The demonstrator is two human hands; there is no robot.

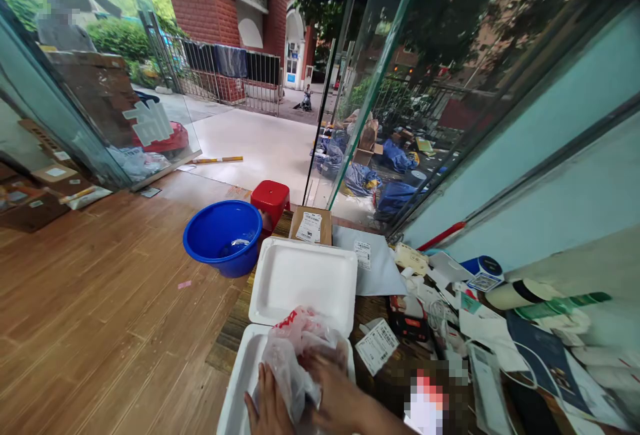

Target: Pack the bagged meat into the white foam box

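Observation:
A thin, translucent plastic bag (pixel 289 361) with red print lies in an open white foam box, crumpled over the box's base (pixel 245 365). The box's lid (pixel 305 281) is folded back flat, away from me. My left hand (pixel 270 405) rests against the near left side of the bag, fingers stretched out and apart. On the right, my right hand (pixel 333 388) is closed on the bag's plastic, its fingertips partly hidden in the folds. What the bag contains is hidden.
Behind the lid are a labelled cardboard box (pixel 323 221) and a grey mailer (pixel 383 265). A blue basin (pixel 225 211) and red stool (pixel 270 196) stand beyond the table's left edge. Papers, cables and a shipping label (pixel 377 347) clutter the right. Glass doors (pixel 370 88) stand ahead.

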